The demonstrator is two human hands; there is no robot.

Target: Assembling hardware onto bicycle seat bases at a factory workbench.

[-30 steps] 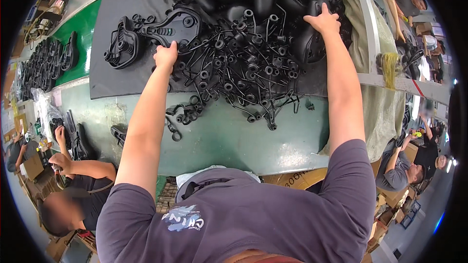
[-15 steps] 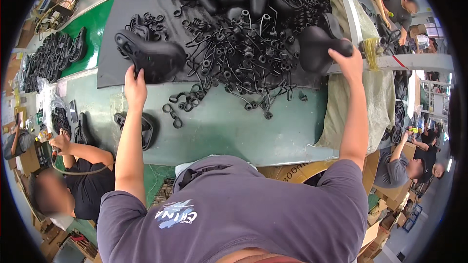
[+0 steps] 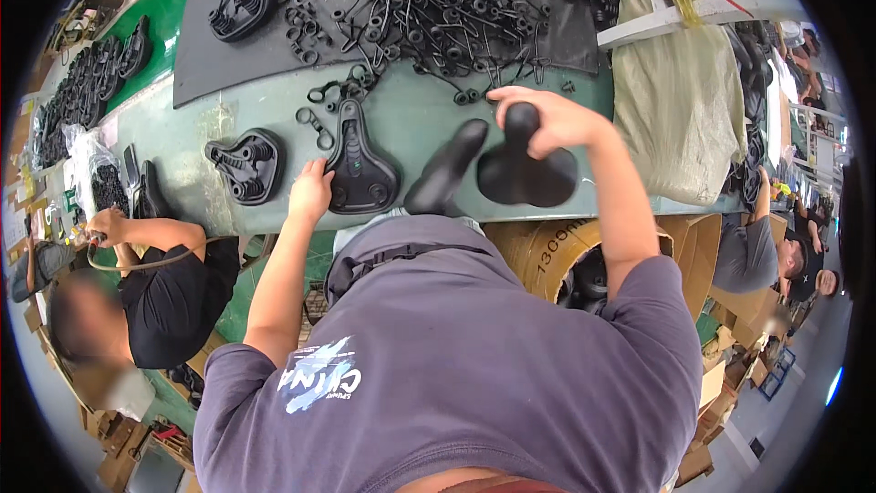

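By the bench's near edge, my right hand has its thumb and fingers around the nose of a smooth black bicycle saddle. My left hand is closed at the left edge of a second bicycle saddle, whose ribbed underside faces up; the exact finger contact is partly hidden. Between these two, a third black saddle lies tilted at the bench edge. Further left rests a saddle with springs on its underside.
Wire parts and rings are heaped on a black mat at the back of the green bench. A white frame bar and draped cloth stand right. Below is a cardboard drum. A co-worker works at left.
Both hands have come back toward me with saddles, now at the near edge. The left one shows its underside. The pile of saddles at the back has left the view, and the view has shifted.
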